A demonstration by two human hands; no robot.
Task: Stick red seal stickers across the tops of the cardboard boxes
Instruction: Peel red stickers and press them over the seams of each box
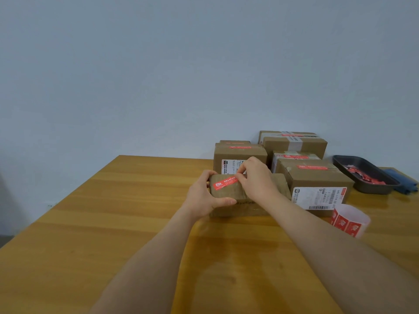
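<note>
Wood-grain laminate in a yellow-brown tone covers the worktop (pixel 113 223), which butts against a plain pale grey-blue wall (pixel 158 64). No other furniture is visible.

Item count, cardboard boxes: six visible.
- One low box (pixel 229 196) at the centre of the worktop, between both hands.
- One box (pixel 240 155) directly behind it, with a further box (pixel 234 142) partly hidden behind that.
- One box (pixel 317 180) to the right, carrying a white shipping label on its near face.
- One box (pixel 294 156) behind that one, and one larger box (pixel 294 141) at the rear by the wall.
The five rear and right boxes each show a red strip on top.

Item count, other: one roll of red seal stickers (pixel 349 222) standing on the worktop near the right forearm; one dark tray (pixel 367 175) at the right edge, holding red scraps; one blue cloth (pixel 401 180) just beyond the tray.

One red seal sticker (pixel 224 183) lies diagonally across the top of the low box.

Left hand (pixel 204 196): wrapped around the left end of the low box, thumb on the near edge, fingers over the far edge. Right hand (pixel 254 177): fingertips pinched on the right end of the red seal sticker, at the box top.
</note>
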